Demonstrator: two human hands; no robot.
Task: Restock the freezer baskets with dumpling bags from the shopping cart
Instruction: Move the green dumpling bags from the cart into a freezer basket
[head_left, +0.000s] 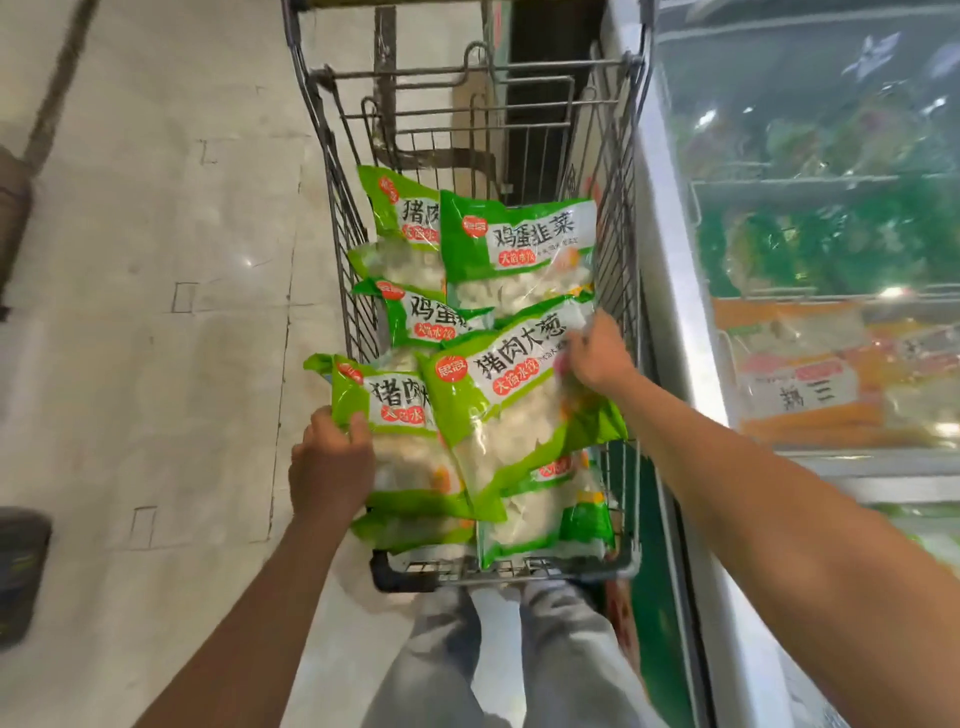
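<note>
Green-and-clear plastic dumpling bags (514, 249) piled inside grey wire shopping cart (621, 270). Top tilted bag (511, 415) gripped at upper right edge by right hand (597, 356), fingers curled on plastic. Nearest left bag (400, 441) held at left edge by left hand (332, 460), thumb clamped over it. Glass-lidded chest freezer (680, 291) set just beside cart's right side, orange packs (831, 374) seen under lid.

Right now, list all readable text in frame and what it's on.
"鸡蛋韭菜": far right dumpling bag.
"猪肉大葱", "大馅水饺": bag under the right hand, the tilted front bag.
"猪肉", rest hidden: bag held by the left hand, the front left bag.
"鸡蛋", rest covered: middle left bag.
Red brand logos, freezer package labels: too blurred.
</note>
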